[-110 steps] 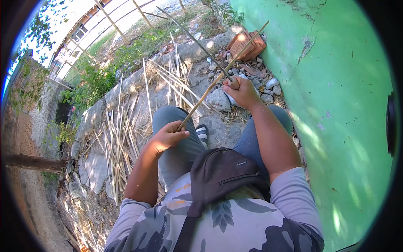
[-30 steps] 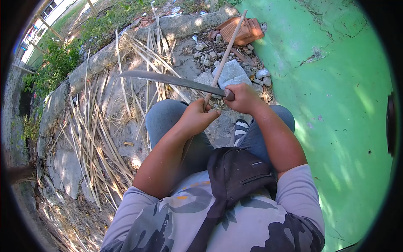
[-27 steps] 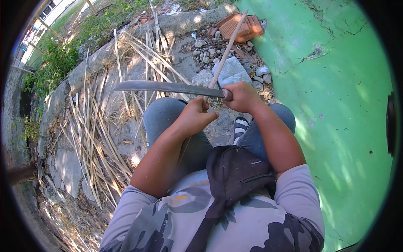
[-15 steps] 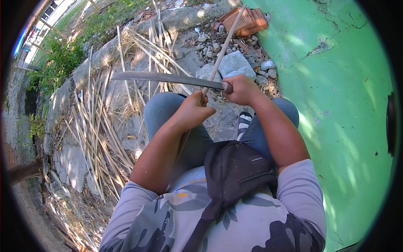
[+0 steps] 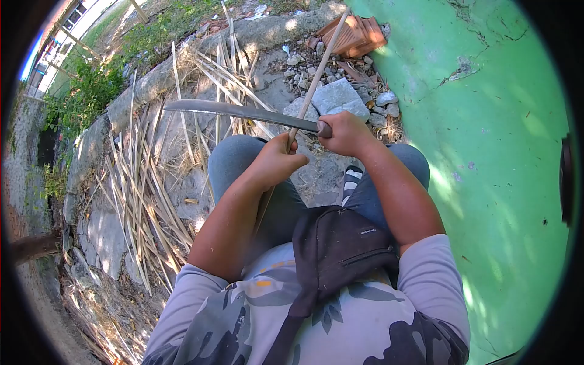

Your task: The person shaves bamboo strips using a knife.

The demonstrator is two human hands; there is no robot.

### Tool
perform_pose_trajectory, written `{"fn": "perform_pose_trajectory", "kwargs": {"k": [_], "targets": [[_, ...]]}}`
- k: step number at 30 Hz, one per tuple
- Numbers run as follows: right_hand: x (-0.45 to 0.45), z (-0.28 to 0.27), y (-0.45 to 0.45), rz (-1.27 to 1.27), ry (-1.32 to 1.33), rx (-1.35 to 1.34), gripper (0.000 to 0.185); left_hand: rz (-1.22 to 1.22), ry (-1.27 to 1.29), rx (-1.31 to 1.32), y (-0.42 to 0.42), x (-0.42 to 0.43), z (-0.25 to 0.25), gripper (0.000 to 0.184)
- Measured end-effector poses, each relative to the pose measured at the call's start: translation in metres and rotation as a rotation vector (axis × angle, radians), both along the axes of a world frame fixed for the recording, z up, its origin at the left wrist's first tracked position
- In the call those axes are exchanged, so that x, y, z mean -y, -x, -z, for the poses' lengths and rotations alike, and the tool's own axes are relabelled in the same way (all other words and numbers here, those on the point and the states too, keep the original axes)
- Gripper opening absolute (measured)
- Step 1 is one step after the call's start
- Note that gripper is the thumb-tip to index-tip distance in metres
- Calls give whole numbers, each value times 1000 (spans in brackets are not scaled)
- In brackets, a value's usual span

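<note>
My right hand (image 5: 345,134) is closed around the handle of a machete (image 5: 243,112), whose long, slightly curved blade points left. The blade crosses a long thin wooden stick (image 5: 317,78) just above my left hand (image 5: 277,161). That hand is closed around the stick, thumb pointing right. From my grip the stick slants up and away toward the roof tiles, while its lower end runs back past my left forearm, partly hidden. Blade and stick look to be touching at the crossing.
Many split strips (image 5: 143,194) lie piled on the ground to the left. Ahead are a concrete block (image 5: 342,99), rubble and orange roof tiles (image 5: 359,38). A cracked green floor (image 5: 499,182) spreads out on the right. A black bag (image 5: 344,246) rests against my front.
My right hand and the machete have shifted slightly left and toward me. The stick has moved a little to the left with my left hand. Both grips stay closed.
</note>
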State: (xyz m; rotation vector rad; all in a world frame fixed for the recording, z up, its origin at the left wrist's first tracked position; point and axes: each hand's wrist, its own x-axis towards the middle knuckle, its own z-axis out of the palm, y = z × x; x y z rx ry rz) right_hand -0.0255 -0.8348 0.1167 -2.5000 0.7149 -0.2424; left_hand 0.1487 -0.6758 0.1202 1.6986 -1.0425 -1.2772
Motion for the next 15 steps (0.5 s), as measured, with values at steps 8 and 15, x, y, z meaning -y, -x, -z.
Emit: {"fn": "perform_pose_trajectory", "kwargs": {"k": [8, 15], "targets": [[14, -3, 3, 96, -95, 12, 17, 3, -40, -33, -1, -1, -5, 37], [9, 1, 2, 8, -53, -37, 17, 9, -17, -34, 0, -7, 0, 35]]}}
